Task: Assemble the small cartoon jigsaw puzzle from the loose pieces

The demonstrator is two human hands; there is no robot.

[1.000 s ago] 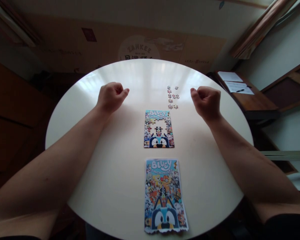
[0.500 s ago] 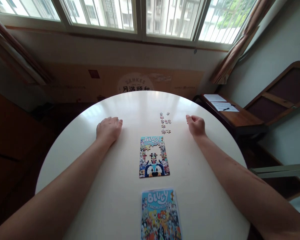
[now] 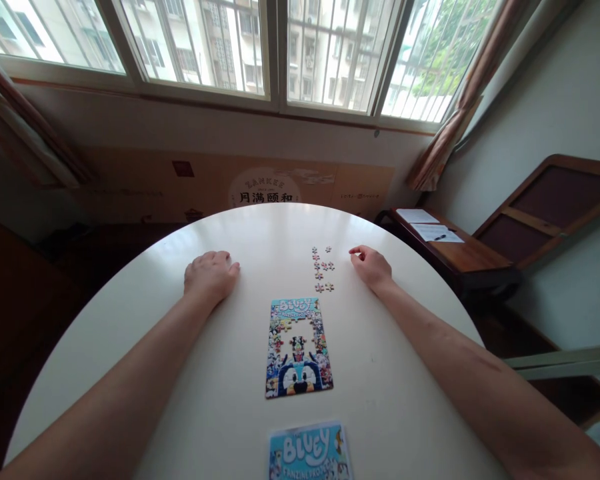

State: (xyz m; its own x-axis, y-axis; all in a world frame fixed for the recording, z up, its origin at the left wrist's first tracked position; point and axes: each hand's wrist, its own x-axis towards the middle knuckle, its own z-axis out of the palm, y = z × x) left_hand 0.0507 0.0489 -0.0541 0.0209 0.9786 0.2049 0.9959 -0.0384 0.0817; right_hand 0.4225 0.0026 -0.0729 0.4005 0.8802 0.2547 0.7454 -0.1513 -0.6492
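A partly assembled jigsaw puzzle [image 3: 300, 380] lies on the white round table, with a gap in its upper middle. Beyond it to the right, several loose puzzle pieces [image 3: 319, 275] lie in loose rows. My right hand [image 3: 373, 268] rests on the tabletop just right of those pieces, fingers curled in and apart from them; I see nothing in it. On the other side, my left hand [image 3: 210, 277] rests loosely closed, knuckles up, left of the puzzle, and no object shows in it. Nearest me is a picture sheet [image 3: 307, 450] with the same "Bluey" title, cut off by the frame's bottom.
The round table [image 3: 105, 340] fills the middle, its far edge close to the window wall. A wooden side table [image 3: 460, 253] with papers [image 3: 437, 233] and a pen stands beyond its right edge. Curtains [image 3: 445, 133] hang beside the windows.
The view has tilted up, so the table sits lower in the frame. My right hand has come nearer the loose pieces, its fingers less tightly curled. The puzzle looks the same.
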